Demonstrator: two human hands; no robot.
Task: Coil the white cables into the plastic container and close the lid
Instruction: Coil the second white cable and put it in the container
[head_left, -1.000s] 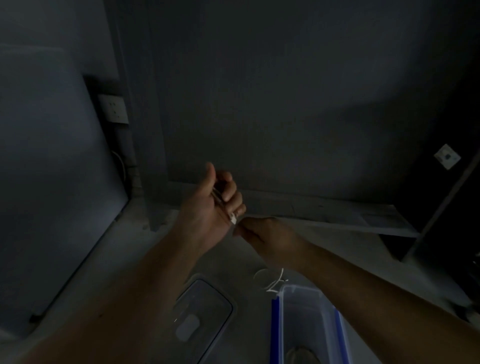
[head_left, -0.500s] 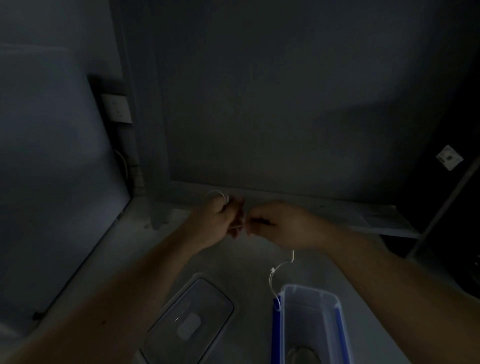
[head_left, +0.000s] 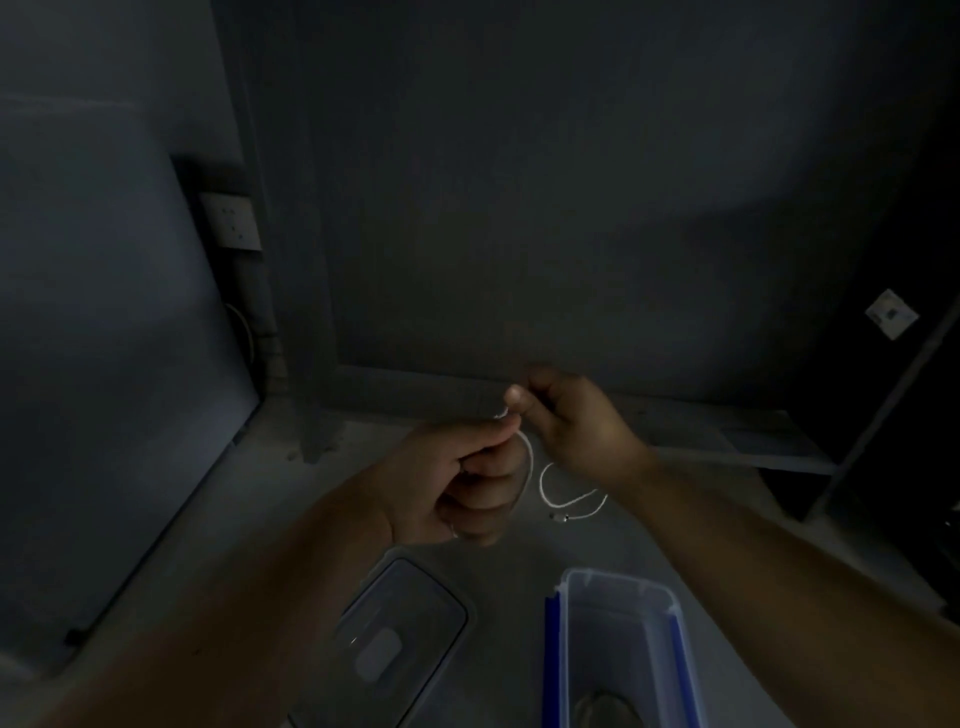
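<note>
DIM ROOM, CABLE IN HAND: A person's left hand (head_left: 457, 488) was clenched round a gathered part of a thin white cable (head_left: 531, 462), while the right hand (head_left: 576, 431), just beside it and a little higher, pinched the same cable between thumb and forefinger. Both hands were in the air above a grey surface (head_left: 291, 499). The cable's free tail sagged in a loose loop below the right hand and ended in a small plug (head_left: 558, 517); whether the plug touched the surface could not be told in the poor light. The plastic container (head_left: 613, 577), with blue clasps along its long sides, stood open nearer the person, and its clear lid (head_left: 400, 634) lay flat just to its left. Something dark lay at the container's near end, too dim to name. The cable looked light, limp and springy, likely to uncoil if let go, so it would best be gripped across the gathered turns, not pulled by the plug
</note>
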